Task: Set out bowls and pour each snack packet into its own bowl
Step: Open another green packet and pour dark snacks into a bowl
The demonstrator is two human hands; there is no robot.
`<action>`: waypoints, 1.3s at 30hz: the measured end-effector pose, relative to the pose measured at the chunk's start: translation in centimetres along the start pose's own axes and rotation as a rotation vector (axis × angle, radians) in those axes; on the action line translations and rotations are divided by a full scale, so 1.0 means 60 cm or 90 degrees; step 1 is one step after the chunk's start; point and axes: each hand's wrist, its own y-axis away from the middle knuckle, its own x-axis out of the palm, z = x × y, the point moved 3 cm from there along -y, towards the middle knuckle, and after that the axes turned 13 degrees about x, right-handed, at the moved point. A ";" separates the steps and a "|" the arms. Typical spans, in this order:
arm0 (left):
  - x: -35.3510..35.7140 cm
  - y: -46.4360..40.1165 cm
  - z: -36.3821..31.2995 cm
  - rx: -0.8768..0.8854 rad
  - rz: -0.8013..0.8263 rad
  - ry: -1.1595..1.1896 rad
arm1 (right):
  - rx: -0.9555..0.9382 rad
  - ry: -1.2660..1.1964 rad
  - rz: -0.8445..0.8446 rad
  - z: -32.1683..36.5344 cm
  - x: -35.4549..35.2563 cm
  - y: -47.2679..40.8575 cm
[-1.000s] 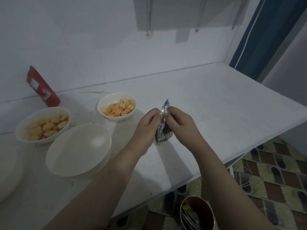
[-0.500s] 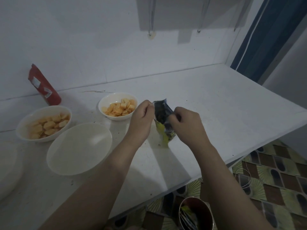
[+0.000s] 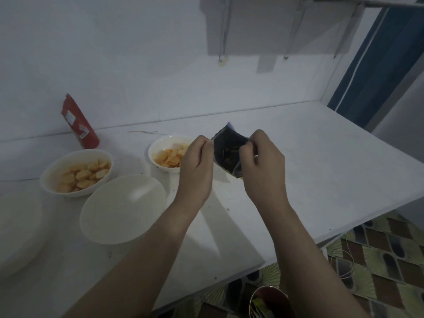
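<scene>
"What's on the counter?"

"From the left: a red packet [image 3: 79, 121] against the wall, two bowls of orange snacks, then the empty bowl [image 3: 122, 208] near me. My left hand [image 3: 197, 171] and right hand [image 3: 261, 166] each pinch a lip of the dark snack packet [image 3: 229, 152], held above the table [image 3: 321, 157]."

"The risk?"

"It isn't over the bowl. Pull too sharply and the seam could split, scattering snacks."
</scene>
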 end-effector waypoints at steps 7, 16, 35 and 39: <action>-0.089 -0.028 -0.008 -0.095 -0.080 0.088 | -0.056 -0.126 0.038 0.097 0.047 0.027; -0.322 -0.053 0.010 -0.266 -0.065 0.151 | -0.144 -0.207 0.114 0.255 0.197 0.112; -0.718 -0.018 0.087 -0.425 -0.023 0.498 | -0.152 -0.186 0.160 0.443 0.471 0.332; -0.777 -0.026 0.099 -0.406 -0.114 0.406 | -0.172 -0.096 0.171 0.456 0.489 0.355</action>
